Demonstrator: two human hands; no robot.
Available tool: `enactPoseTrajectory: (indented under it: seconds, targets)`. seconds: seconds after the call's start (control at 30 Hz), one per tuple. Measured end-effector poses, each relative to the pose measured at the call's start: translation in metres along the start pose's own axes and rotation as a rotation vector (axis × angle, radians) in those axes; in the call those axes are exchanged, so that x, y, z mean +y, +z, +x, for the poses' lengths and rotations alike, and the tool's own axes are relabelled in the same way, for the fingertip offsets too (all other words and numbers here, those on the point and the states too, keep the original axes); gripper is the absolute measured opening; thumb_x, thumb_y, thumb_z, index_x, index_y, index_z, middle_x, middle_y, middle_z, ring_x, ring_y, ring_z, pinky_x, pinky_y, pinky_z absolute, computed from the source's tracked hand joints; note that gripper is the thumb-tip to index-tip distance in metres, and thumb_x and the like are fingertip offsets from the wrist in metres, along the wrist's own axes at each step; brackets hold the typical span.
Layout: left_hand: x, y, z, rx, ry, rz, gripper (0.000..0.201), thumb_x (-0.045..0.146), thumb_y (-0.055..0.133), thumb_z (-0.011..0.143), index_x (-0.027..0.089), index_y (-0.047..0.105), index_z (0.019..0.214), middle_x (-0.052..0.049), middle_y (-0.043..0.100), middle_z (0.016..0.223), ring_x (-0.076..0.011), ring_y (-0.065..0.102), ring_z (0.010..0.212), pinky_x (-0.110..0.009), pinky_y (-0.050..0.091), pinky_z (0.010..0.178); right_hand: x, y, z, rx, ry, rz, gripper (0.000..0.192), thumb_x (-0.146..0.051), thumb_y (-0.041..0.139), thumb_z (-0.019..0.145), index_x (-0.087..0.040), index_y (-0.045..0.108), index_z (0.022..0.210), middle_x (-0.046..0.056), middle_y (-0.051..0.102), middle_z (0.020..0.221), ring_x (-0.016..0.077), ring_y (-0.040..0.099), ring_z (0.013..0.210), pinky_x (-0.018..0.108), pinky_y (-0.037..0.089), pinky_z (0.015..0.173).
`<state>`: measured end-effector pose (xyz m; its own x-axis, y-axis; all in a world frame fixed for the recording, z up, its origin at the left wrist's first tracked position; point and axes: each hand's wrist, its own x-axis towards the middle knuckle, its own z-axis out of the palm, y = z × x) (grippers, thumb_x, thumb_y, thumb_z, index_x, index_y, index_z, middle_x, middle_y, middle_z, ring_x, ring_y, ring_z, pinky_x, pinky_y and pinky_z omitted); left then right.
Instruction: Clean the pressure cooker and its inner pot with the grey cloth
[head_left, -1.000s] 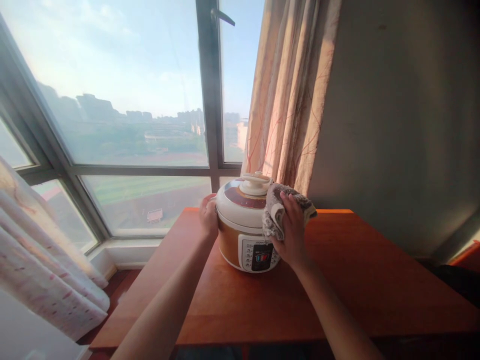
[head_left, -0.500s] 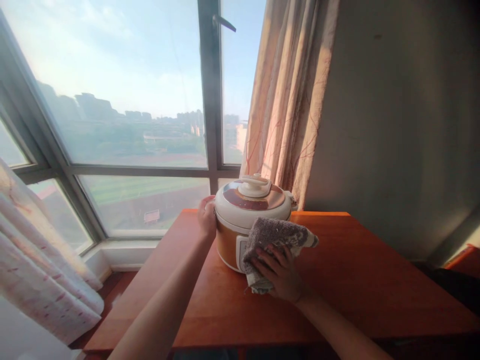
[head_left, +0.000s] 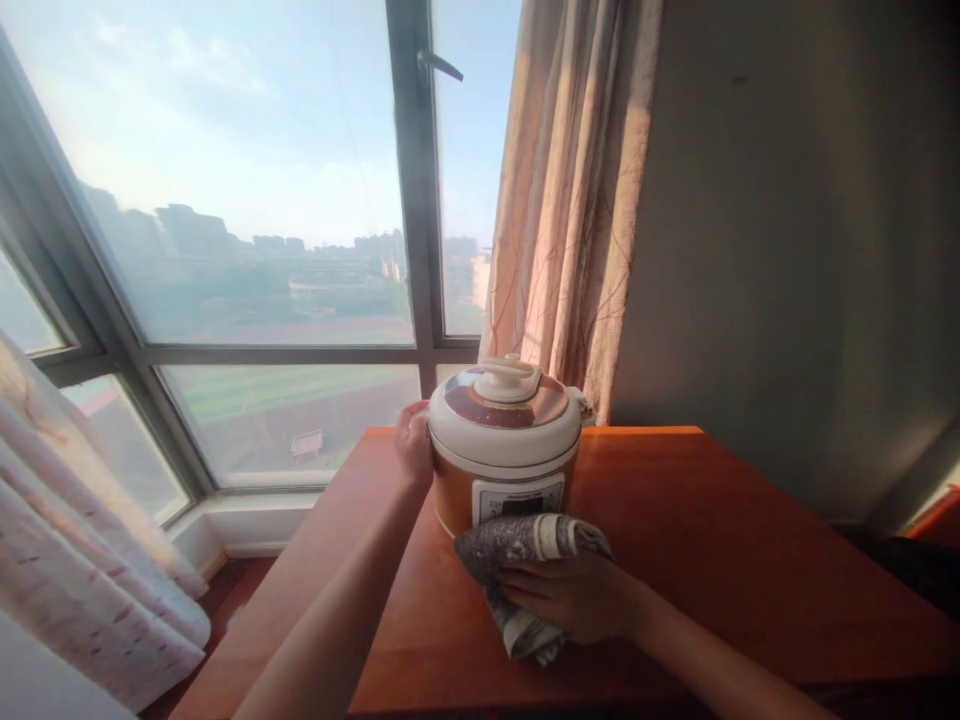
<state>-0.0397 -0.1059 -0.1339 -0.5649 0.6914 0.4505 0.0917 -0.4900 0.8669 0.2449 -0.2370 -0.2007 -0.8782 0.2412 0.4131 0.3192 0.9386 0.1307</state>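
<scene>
Window (head_left: 225,200): large glazed panes behind the table's far left corner, daylight and a hazy skyline beyond.
Wall (head_left: 787,250): plain and shadowed, running behind the table's far right edge.
Curtains (head_left: 570,200): one pale patterned drape hangs behind the cooker at the far edge; a second shows at the lower left, off the table.
Table (head_left: 712,540): reddish wood, carrying the cooker and the cloth.
Pressure cooker (head_left: 504,445): upright near the middle of the far edge, white lid with a brown top ring and a knob, control panel facing the near edge.
Cloth (head_left: 525,560): grey towel bunched on the table just in front of the cooker's base, apparently touching its lower front.
Left hand (head_left: 414,450): pressed flat against the cooker's left side, fingers laid on the body, not curled round anything.
Right hand (head_left: 577,598): fingers closed over the cloth, pinning it to the table near the front edge.
Risk: the cooker is steadied from one side only, so a hard push from the cloth could slide it toward the far edge and curtain. A damp cloth rubbed over the panel could wet the buttons; whether it is damp cannot be told.
</scene>
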Motion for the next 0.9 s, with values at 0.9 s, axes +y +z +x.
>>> enactPoseTrajectory:
  seconds: [0.9]
  targets:
    - [0.003,0.003,-0.004,0.027,-0.005,0.007,0.029,0.033,0.05,0.075,0.019,0.067,0.093,-0.003,0.068,0.09,-0.0233,0.061,0.09,-0.033,0.046,0.08,-0.024,0.027,0.023,0.254,0.412,-0.222,0.084,-0.029,0.061,0.074,-0.026,0.036,0.154,0.01,0.04,0.159,0.0413,0.032,0.143,0.066,0.012,0.117]
